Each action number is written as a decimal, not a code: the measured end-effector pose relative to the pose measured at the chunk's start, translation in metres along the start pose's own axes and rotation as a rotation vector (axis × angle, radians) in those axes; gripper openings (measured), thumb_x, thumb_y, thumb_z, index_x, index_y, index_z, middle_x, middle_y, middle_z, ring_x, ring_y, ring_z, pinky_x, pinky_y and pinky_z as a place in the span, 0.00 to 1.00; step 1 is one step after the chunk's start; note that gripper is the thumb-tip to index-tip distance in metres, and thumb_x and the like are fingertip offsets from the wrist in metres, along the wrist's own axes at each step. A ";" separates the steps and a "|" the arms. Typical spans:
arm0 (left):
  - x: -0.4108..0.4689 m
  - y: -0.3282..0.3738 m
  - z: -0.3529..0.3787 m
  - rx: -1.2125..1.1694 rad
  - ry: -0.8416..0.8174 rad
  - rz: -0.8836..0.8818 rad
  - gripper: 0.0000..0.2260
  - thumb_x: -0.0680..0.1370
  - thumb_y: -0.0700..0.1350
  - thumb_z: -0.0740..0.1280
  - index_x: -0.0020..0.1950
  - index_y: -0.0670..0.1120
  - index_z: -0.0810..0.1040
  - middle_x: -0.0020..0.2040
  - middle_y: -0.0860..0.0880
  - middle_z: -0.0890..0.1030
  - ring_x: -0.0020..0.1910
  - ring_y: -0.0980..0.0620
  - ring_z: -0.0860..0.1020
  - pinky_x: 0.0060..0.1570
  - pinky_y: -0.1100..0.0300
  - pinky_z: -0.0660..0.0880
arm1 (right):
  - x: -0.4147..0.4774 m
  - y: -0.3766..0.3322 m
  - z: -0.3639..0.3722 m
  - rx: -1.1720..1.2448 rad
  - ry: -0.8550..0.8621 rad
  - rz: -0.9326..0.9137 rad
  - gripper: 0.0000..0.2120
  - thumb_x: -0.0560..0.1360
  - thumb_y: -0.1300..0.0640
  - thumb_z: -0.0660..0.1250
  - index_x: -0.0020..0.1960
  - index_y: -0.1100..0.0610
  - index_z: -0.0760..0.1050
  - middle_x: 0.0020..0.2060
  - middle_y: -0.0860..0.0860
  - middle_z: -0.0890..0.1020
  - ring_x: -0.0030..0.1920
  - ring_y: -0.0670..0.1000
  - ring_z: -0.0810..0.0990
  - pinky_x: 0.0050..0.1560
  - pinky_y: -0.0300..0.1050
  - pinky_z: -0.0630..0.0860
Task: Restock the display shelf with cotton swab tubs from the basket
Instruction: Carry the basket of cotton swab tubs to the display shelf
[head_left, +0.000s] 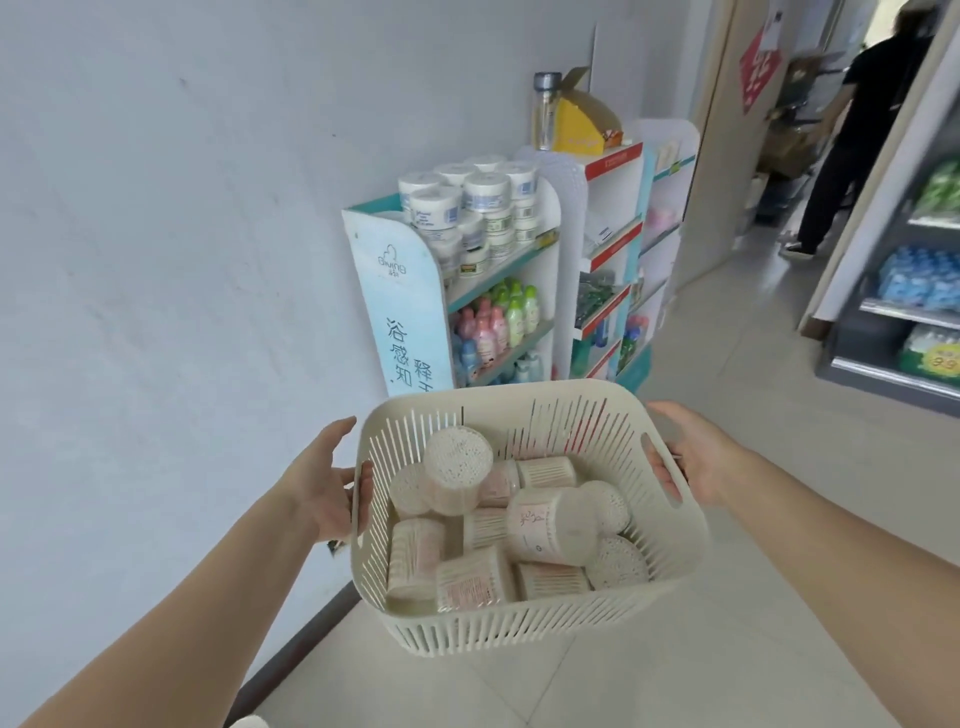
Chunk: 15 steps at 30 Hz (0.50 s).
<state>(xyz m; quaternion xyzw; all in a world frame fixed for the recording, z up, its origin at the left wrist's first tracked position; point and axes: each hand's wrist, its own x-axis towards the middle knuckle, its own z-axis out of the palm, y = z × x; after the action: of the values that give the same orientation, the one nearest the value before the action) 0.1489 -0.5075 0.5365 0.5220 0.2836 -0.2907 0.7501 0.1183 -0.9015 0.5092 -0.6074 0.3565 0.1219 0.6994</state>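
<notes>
your left hand (319, 480) grips the basket (519, 629) by its left handle, fingers curled through. cotton swab tubs (550, 525) lie jumbled inside. your right hand (693, 460) clasps the right handle. display shelf (415, 291) stands just beyond, against the wall.

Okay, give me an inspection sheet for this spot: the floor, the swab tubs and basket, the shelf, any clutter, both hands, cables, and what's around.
Surface: pale tiled floor, bare near the person.
Job's things: cream slatted basket held in the air, holding a jumble of cotton swab tubs; display shelf ahead against the wall, top tier stacked with white tubs.
Clutter: yellow carton and bottle on the neighbouring rack.
Grippers: left hand and right hand grip the basket's side handles.
Cables: nothing seen.
Surroundings: another person in the doorway; drinks shelving at right.
</notes>
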 end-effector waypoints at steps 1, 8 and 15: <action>0.002 -0.003 0.014 0.004 -0.014 -0.007 0.26 0.66 0.63 0.69 0.45 0.39 0.74 0.34 0.50 0.72 0.29 0.53 0.70 0.29 0.64 0.73 | -0.001 -0.003 -0.014 0.007 0.015 0.004 0.22 0.64 0.36 0.69 0.37 0.57 0.74 0.30 0.53 0.71 0.27 0.51 0.65 0.24 0.40 0.65; 0.015 -0.003 0.111 0.131 -0.079 -0.030 0.26 0.68 0.64 0.67 0.45 0.40 0.73 0.35 0.50 0.72 0.31 0.54 0.70 0.30 0.64 0.71 | -0.013 -0.016 -0.102 0.033 0.125 -0.006 0.25 0.60 0.34 0.66 0.35 0.57 0.71 0.29 0.53 0.70 0.27 0.52 0.65 0.28 0.42 0.63; 0.049 0.003 0.193 0.209 -0.172 -0.032 0.22 0.66 0.60 0.70 0.44 0.43 0.74 0.35 0.51 0.72 0.30 0.55 0.70 0.28 0.65 0.71 | -0.004 -0.028 -0.161 0.074 0.227 -0.012 0.26 0.66 0.35 0.63 0.32 0.59 0.68 0.27 0.54 0.69 0.26 0.52 0.64 0.30 0.42 0.62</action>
<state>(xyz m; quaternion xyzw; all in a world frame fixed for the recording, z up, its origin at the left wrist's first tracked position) 0.2075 -0.6963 0.5594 0.5658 0.1950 -0.3743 0.7084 0.0757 -1.0580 0.5324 -0.5933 0.4339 0.0349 0.6771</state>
